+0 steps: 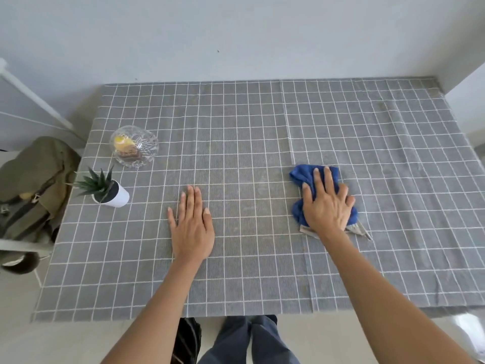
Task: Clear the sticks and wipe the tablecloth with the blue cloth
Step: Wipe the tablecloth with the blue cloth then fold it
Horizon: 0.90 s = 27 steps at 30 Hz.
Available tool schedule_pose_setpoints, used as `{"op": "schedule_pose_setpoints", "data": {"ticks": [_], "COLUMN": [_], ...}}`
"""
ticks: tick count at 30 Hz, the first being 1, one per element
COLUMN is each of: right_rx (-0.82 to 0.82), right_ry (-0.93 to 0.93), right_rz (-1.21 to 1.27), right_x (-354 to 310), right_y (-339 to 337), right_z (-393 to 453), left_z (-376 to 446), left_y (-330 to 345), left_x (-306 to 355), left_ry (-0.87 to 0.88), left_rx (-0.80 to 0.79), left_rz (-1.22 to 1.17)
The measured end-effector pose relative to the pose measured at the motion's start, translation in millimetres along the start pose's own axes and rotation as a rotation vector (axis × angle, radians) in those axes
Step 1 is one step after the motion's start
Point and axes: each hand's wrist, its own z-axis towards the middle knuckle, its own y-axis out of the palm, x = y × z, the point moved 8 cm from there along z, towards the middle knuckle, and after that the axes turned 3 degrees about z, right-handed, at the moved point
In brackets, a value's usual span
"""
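Note:
A grey tablecloth (pixel 249 127) with a white grid covers the table. The crumpled blue cloth (pixel 301 177) lies right of centre, and my right hand (pixel 325 203) presses flat on top of it, fingers spread. A grey-beige corner of fabric pokes out from under the cloth near my wrist. My left hand (pixel 193 227) rests palm down on the bare tablecloth near the middle, holding nothing. I see no sticks anywhere on the table.
A cut-glass bowl (pixel 134 146) holding something yellow stands at the left. A small spiky plant in a white pot (pixel 110 191) stands just in front of it. An olive bag (pixel 31 185) sits on a chair left of the table. A wall runs behind.

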Motion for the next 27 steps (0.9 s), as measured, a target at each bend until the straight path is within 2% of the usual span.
{"op": "schedule_pose_setpoints", "data": {"ticks": [3, 9, 21, 27], "right_rx": [-0.07, -0.097, -0.185, -0.098], "right_ry": [0.011, -0.001, -0.027, -0.038], "right_rz": [-0.01, 0.021, 0.056, 0.194], "right_x": [-1, 0, -12, 9], "right_y": [5, 4, -6, -30], "right_z": [-3, -18, -73, -46], "left_z": [0, -5, -36, -24], "left_y": [0, 1, 10, 6], "left_x": [1, 11, 86, 118], "left_ry": [0.004, -0.003, 0.207, 0.287], "left_rx": [-0.007, -0.078, -0.243, -0.358], "left_rz": [-0.005, -0.009, -0.026, -0.097]}}
